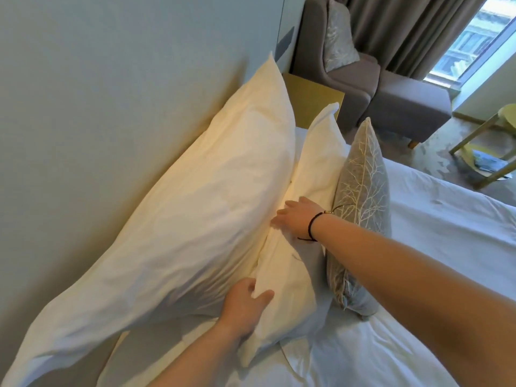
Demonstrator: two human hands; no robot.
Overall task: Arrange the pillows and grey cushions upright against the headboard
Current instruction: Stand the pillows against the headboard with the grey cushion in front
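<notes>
Fingers (282,212) of right hand (297,219) flat on front pillow (293,263); left hand (245,308) pinches it; 2 pillows, 1 grey cushion (360,208).

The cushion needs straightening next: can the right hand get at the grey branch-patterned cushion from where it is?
Probably yes: the right hand rests on the smaller white pillow, directly beside the grey branch-patterned cushion, with nothing between.

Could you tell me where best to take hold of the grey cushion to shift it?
Grip the grey cushion by its free top corner, coming from above on the mattress side: it stands upright on edge, with its other face leaning against the smaller white pillow.
</notes>
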